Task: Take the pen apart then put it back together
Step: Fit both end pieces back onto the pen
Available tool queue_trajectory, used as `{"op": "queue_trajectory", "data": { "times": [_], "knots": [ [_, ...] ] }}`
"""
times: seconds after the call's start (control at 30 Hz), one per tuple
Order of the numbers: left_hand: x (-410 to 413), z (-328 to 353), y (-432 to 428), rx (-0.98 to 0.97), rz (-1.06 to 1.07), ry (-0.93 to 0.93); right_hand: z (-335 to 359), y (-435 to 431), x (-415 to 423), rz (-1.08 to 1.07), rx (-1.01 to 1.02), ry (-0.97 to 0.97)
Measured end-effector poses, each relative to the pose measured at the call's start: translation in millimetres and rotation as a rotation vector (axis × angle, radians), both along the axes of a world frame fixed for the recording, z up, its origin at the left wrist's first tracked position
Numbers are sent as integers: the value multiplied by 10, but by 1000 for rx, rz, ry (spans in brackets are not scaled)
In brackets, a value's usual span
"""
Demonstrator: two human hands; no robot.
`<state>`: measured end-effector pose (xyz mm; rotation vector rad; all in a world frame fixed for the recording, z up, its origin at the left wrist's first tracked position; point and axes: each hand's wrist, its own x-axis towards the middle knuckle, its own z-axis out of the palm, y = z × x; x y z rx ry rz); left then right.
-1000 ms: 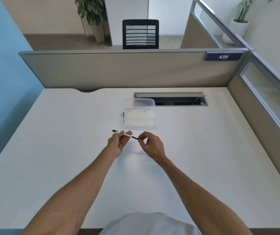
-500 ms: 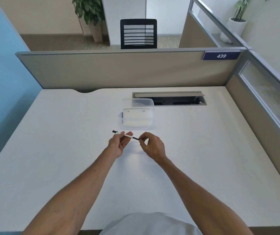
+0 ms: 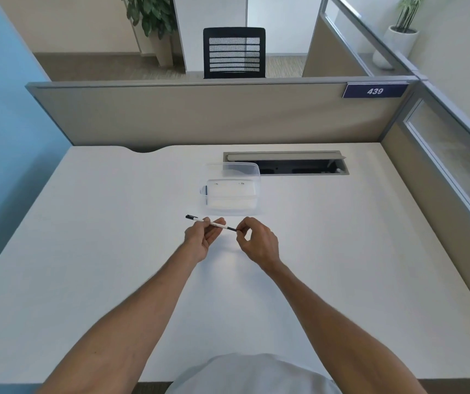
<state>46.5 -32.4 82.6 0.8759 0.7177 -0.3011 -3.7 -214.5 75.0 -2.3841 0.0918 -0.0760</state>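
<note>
Now both hands grip pen point(image 3: 199, 219) above desk point(image 3: 85, 251).

A matt white counter point(image 3: 85, 251) carries a clear, glossy plastic box point(image 3: 232, 191); the pen point(image 3: 209, 223) looks like smooth plastic.

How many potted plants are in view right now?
2: one plant beyond the partition at upper left, beside the black chair; another in a white pot at upper right. Others may be hidden.

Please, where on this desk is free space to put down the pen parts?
The desk is bare left of the left hand, right of the right hand, and along the near edge beside the arms. Crowded: beyond the pen, where the clear box and cable slot sit.
</note>
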Motion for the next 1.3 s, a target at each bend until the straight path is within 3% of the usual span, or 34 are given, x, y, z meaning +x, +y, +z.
{"op": "queue_trajectory", "data": {
  "times": [0.93,1.0,1.2,1.3],
  "knots": [
    [-49,38,12,25,-83,-52,7,111,56,35,-39,-45],
    [-56,48,23,10,-93,-53,0,112,63,5,52,3],
    [-54,138,81,21,-166,-59,31,-38,93,-115,646,110],
    [-43,129,124,4,-142,-56,65,-155,88,-173,771,144]
  ]
}}
